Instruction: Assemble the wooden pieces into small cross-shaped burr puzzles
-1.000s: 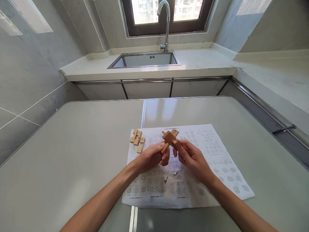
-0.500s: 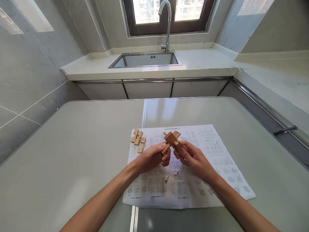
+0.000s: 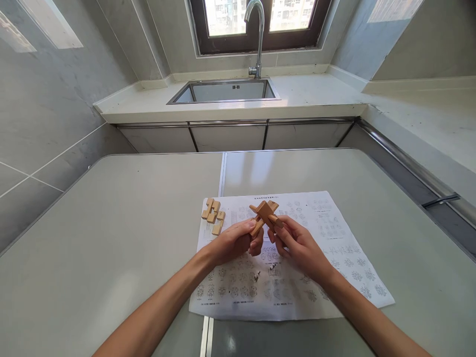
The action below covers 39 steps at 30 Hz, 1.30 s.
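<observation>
Nearest you, your two forearms converge over the printed sheet (image 3: 297,277), which lies flat on the table (image 3: 111,238) with its near edge close to the table's near rim. Your left hand (image 3: 232,243) has its fingers curled shut around the lower end of the wooden puzzle cross (image 3: 263,215), thumb on top. Your right hand (image 3: 299,245) pinches the same cross from the right, its fingertips (image 3: 278,224) touching the bar that slants toward you. The cross is held in the air just above the sheet, between the two hands and slightly beyond both. Its longest visible bar runs from lower left, in the left hand, to upper right. Both hands are about equally near; the left carries more of it. To the left, well apart from your left hand, the loose wooden pieces (image 3: 213,216) lie in a cluster on the sheet's far left corner. Bare table lies open on both sides and beyond the sheet. Farther off stand the sink (image 3: 223,92) and faucet (image 3: 256,34), below the window.
</observation>
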{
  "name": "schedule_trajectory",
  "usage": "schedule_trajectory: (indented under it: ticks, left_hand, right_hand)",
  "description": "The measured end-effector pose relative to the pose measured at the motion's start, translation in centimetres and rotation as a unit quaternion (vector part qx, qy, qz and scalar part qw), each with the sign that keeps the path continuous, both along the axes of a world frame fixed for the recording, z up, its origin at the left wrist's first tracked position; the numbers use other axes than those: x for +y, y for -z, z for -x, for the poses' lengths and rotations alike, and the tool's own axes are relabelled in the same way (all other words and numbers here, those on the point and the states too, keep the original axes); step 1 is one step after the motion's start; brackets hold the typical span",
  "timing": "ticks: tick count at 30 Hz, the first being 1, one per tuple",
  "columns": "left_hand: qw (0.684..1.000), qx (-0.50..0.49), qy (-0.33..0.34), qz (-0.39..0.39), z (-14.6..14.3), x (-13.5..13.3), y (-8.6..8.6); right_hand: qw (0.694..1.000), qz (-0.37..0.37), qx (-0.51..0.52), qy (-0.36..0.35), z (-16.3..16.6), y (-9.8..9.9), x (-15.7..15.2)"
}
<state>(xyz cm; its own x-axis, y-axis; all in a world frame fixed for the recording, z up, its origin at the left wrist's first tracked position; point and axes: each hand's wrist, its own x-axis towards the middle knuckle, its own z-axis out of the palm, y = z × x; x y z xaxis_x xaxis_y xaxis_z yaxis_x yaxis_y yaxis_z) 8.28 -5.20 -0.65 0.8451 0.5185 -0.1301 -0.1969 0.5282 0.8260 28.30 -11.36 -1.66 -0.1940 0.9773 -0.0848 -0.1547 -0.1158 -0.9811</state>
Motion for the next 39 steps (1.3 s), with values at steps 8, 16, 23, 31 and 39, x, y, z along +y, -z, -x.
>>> schedule_trajectory:
  ticks: [8,16,23,31,39]
  left_hand:
    - [1.000,0.002,-0.009,-0.001,0.0,-0.2,0.1]
    - [1.000,0.003,-0.008,0.004,-0.2,-0.3,0.2]
    - [1.000,-0.001,0.002,0.005,-0.4,-0.3,-0.4]
    - [1.000,0.001,-0.020,-0.011,-0.2,-0.5,0.8]
    - [1.000,-0.002,-0.001,-0.013,0.0,-0.6,0.7]
  right_hand:
    - [0.999,-0.003,-0.013,0.032,0.1,0.2,-0.2]
    - [0.996,0.050,0.066,0.033,0.2,0.4,0.0]
    - [0.995,0.043,0.076,0.039,0.0,0.6,-0.1]
    - [0.997,0.018,0.047,0.055,-0.2,0.8,0.1]
    - [0.999,0.005,-0.004,0.047,0.0,1.1,0.0]
